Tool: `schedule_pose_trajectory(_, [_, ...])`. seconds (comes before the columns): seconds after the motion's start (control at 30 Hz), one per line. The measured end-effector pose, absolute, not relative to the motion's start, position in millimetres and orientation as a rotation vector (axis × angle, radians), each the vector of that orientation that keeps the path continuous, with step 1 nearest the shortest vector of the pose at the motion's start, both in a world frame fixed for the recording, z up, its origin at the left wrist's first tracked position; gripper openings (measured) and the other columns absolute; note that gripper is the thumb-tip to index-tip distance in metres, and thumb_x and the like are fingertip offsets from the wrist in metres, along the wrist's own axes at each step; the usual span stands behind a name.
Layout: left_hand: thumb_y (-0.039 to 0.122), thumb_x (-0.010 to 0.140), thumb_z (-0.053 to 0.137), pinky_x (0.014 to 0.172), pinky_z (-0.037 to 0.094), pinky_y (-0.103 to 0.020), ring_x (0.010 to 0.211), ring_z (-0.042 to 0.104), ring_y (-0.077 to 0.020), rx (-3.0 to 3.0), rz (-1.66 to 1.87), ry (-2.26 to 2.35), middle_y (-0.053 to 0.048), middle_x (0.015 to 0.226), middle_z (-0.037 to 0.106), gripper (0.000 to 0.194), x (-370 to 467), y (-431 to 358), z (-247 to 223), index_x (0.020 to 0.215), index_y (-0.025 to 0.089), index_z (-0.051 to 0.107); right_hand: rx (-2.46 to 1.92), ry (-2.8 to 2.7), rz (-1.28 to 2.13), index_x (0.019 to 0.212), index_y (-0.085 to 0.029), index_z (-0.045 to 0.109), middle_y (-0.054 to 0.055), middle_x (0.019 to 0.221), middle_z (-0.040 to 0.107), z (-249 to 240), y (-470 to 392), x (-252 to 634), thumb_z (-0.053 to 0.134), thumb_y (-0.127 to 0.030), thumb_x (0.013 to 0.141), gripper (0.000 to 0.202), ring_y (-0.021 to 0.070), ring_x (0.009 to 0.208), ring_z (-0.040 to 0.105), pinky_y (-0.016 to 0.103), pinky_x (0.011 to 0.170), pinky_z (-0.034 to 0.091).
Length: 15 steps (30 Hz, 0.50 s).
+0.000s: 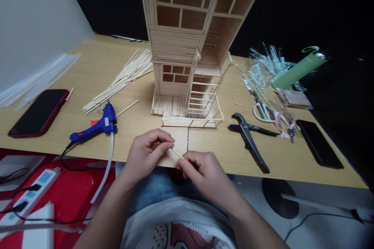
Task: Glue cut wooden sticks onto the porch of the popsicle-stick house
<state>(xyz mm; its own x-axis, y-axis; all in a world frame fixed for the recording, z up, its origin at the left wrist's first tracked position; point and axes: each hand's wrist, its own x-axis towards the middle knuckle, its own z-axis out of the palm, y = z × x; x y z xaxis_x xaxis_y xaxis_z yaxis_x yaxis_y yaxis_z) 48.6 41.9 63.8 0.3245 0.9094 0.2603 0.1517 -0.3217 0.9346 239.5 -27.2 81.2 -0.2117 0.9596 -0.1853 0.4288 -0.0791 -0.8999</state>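
Observation:
A short thin wooden stick (pixel 177 152) spans the gap between my two hands at the table's front edge. My left hand (pixel 152 149) pinches its upper left end between thumb and fingers. The lower right end is pinched by my right hand (pixel 201 169). Just beyond my hands stands a tall model house (pixel 178 42) made of pale sticks, with window frames, a ladder-like stair and a railed porch. To the left of my hands, a blue glue gun (pixel 96 126) rests on the table with a clear glue stick hanging from it.
Loose sticks (pixel 125 76) lie at the left of the house, near a red-cased phone (pixel 41 113). On the right are black cutters (pixel 248 140), white-handled scissors (pixel 263 112), a black phone (pixel 319 144), a green pouch (pixel 299 69) and plastic-wrapped items (pixel 263 66). A power strip (pixel 32 198) sits lower left.

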Motion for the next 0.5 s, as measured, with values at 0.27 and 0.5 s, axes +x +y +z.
schedule_pose_trajectory(0.27, [0.029, 0.086, 0.076, 0.075, 0.057, -0.025, 0.082, 0.068, -0.0136, 1.563, 1.181, 1.098, -0.007, 0.108, 0.072, 0.033, 45, 50, 45, 0.117, 0.02, 0.069, -1.53, -1.715, 1.251, 0.072, -0.02, 0.07, -0.003, 0.058, 0.064, 75, -3, 229, 0.052, -0.026, 0.098, 0.032, 0.0119, 0.053, 0.057, 0.023, 0.056, 0.037])
schedule_pose_trajectory(0.5, [0.032, 0.094, 0.066, 0.074, 0.054, -0.025, 0.087, 0.067, -0.0148, 1.713, 1.208, 1.297, -0.006, 0.101, 0.071, 0.017, 41, 51, 35, 0.104, 0.019, 0.07, -1.637, -1.605, 0.879, 0.064, -0.02, 0.066, 0.001, 0.056, 0.065, 53, 35, 203, 0.053, -0.032, 0.098, 0.038, 0.0142, 0.054, 0.057, 0.026, 0.059, 0.037])
